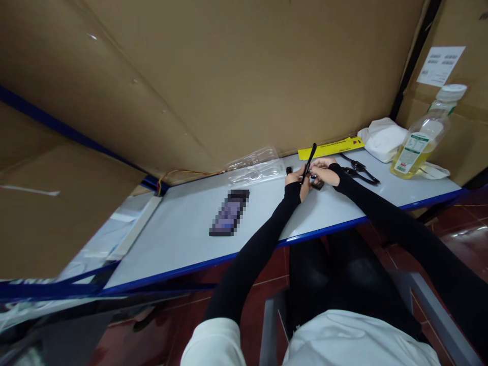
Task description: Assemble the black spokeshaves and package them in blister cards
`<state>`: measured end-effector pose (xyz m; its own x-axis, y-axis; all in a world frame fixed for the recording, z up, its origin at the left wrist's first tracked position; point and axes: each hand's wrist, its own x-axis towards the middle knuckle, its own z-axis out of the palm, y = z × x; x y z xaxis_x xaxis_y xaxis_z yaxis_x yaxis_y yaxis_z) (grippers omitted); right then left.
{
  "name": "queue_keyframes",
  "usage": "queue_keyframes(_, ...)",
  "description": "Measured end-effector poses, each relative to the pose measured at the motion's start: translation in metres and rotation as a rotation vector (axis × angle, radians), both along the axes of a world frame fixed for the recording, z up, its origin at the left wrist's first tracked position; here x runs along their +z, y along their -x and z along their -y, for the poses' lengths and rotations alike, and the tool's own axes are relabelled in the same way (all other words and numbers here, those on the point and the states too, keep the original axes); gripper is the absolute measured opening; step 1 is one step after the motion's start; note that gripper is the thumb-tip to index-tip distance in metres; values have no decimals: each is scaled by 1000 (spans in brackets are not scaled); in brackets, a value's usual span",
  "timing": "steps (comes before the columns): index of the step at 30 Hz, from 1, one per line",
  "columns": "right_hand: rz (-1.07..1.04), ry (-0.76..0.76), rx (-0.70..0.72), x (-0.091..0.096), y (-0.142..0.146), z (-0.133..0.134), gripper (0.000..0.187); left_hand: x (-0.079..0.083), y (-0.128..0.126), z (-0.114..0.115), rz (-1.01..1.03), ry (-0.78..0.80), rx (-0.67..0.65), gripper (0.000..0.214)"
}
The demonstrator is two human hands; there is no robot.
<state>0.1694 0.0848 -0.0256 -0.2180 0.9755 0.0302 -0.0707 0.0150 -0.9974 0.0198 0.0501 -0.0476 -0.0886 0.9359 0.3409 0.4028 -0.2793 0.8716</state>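
Observation:
Both my hands meet over the far middle of the pale table (183, 229). My left hand (296, 179) is closed round a thin black tool (309, 158) that sticks up and away from me. My right hand (324, 172) is closed in a pinch on a small dark part (317, 185) that rests on the table just under the tool. What the part is I cannot make out. Both arms wear long black sleeves.
A dark phone (229, 212) lies flat left of my hands. Clear plastic trays (253, 168) and a yellow card (331, 147) sit along the cardboard wall. Black pliers (360, 170), a white cloth (383, 138) and a bottle of yellowish liquid (419, 145) stand at the right.

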Motion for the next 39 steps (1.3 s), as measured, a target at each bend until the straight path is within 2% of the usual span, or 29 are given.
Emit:
queue_keyframes(2,-43,65,48,2,3,0,34,-1,3,-2,-211,-109,22,46)
queue_keyframes(4,-81,104,100,3,5,0,39,-3,6,-5,-306,-147,16,52)
queue_keyframes(7,-127,110,130,5,6,2,44,-4,8,-7,-320,-136,28,53)
queue_keyframes(11,-141,65,84,1,4,2,52,-1,7,-7,-305,-124,64,49)
queue_keyframes(17,-59,-32,-59,-7,-2,0,60,5,-1,0,-149,-28,90,32)
queue_keyframes(20,-37,-60,-128,-7,-2,-1,60,6,-4,1,16,23,73,25)
queue_keyframes(23,-61,6,-92,-4,-2,-2,64,8,-5,2,231,133,17,16)
queue_keyframes(26,-63,31,-43,-1,-2,-2,66,13,-5,4,363,231,-83,18)
queue_keyframes(32,35,-223,-58,0,-7,-2,70,19,-2,4,490,247,-190,32)
queue_keyframes(34,119,-262,-99,-1,-10,-5,60,19,-1,2,493,253,-195,33)
queue_keyframes(37,257,-356,-241,-1,-13,-7,44,20,1,1,502,276,-199,32)
queue_keyframes(39,309,-445,-245,0,-14,-4,42,21,2,1,503,299,-201,30)
